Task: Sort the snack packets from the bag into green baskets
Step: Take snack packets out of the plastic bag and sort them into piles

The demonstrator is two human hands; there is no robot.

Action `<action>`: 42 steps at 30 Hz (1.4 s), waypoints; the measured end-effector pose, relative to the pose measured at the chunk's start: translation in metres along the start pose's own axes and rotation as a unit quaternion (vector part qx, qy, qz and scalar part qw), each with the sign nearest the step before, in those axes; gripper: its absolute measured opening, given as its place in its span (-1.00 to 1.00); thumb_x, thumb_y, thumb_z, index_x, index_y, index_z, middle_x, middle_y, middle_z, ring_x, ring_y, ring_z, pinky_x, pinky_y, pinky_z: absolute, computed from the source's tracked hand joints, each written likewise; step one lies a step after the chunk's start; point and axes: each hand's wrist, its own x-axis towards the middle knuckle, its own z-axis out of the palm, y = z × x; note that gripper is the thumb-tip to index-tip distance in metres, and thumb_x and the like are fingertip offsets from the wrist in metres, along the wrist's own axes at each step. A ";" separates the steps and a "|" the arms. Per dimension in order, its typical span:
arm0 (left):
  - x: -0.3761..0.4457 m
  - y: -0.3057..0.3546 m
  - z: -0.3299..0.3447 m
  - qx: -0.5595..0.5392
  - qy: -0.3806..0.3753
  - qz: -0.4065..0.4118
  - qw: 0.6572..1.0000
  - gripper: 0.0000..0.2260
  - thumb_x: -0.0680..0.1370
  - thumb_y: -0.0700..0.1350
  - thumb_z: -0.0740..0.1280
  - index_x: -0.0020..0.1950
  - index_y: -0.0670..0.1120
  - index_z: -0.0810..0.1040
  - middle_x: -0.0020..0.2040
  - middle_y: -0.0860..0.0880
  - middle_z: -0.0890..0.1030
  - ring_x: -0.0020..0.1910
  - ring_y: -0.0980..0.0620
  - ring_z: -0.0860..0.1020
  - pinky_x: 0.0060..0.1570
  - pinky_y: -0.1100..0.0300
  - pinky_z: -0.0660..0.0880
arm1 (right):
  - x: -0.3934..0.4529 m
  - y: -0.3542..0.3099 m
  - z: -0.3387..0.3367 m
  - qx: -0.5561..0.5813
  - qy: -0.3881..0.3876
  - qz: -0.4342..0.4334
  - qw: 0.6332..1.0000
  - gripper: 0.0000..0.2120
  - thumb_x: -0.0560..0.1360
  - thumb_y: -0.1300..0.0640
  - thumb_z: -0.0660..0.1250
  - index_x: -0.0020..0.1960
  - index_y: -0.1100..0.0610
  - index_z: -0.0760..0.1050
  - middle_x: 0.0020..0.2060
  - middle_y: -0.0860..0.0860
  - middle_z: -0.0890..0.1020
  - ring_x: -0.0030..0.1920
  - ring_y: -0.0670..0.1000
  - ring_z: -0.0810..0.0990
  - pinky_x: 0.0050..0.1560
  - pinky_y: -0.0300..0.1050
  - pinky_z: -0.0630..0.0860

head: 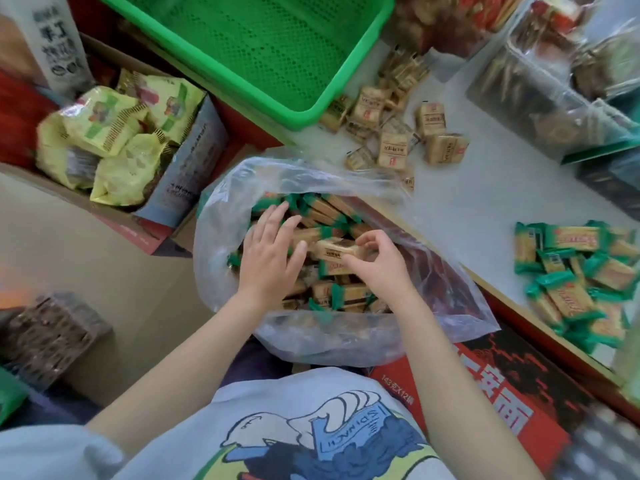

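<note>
Snack packets (329,216) fill the clear plastic bag (346,337), which sits just off the near edge of the desk (485,209), its mouth wide open to the camera. Left hand (268,252) is in there now, fingers spread and flat over the pile. Right hand (375,261) pinches one beige packet (334,251) between thumb and curled fingers, lifted just above the heap; its long axis runs roughly left to right, one end toward the left hand.

Inside the bag the green-ended packets lie mostly slanted, long axes running from the bag's near left toward the desk edge. On the desk, a loose scatter of beige packets (393,133) lies near the far edge, every which way, just beside the corner of the green basket (263,46). The basket overhangs the desk's far-left edge, and its mesh floor shows bare. A second heap, green-ended packets (571,275), crowds the right side near the near edge. Between those two heaps there is a broad strip of bare desk top.

Clear tubs (540,84) along the far-right corner look like biscuits, though it's blurry. Left of the bag, a carton of yellow-green pouches (114,133) sits on the floor; a red box (485,393) lies under the bag's near side.
</note>
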 end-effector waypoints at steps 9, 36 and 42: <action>0.105 0.062 0.029 0.185 -0.167 0.078 0.965 -0.49 0.66 0.28 -0.09 0.62 0.25 0.02 0.65 0.01 -0.16 0.61 -0.14 -0.24 0.55 -0.21 -0.20 | 0.043 -0.011 -0.097 0.207 0.332 -0.018 0.920 -0.74 0.50 0.10 0.44 0.01 -0.02 0.35 0.04 0.07 0.58 -0.04 -0.01 0.63 -0.13 -0.22 0.56; -0.002 -0.052 0.023 0.095 -0.158 -0.072 0.980 -0.38 0.61 0.27 -0.08 0.63 0.05 0.10 0.64 -0.02 0.10 0.62 -0.02 0.00 0.53 -0.08 0.03 | 0.048 0.020 0.059 -0.152 -0.052 -0.021 0.987 -0.57 0.59 0.13 0.35 0.44 0.07 0.43 0.38 0.11 0.47 0.41 0.17 0.36 0.33 0.00 0.39; 0.001 -0.058 0.023 0.084 -0.178 -0.078 0.977 -0.49 0.68 0.17 0.06 0.61 0.04 0.17 0.65 0.00 0.05 0.62 0.02 -0.05 0.50 -0.14 0.08 | 0.047 0.012 0.065 -0.139 -0.059 0.048 0.987 -0.59 0.57 0.04 0.40 0.36 0.18 0.49 0.28 0.13 0.57 0.24 0.13 0.53 0.01 -0.07 0.49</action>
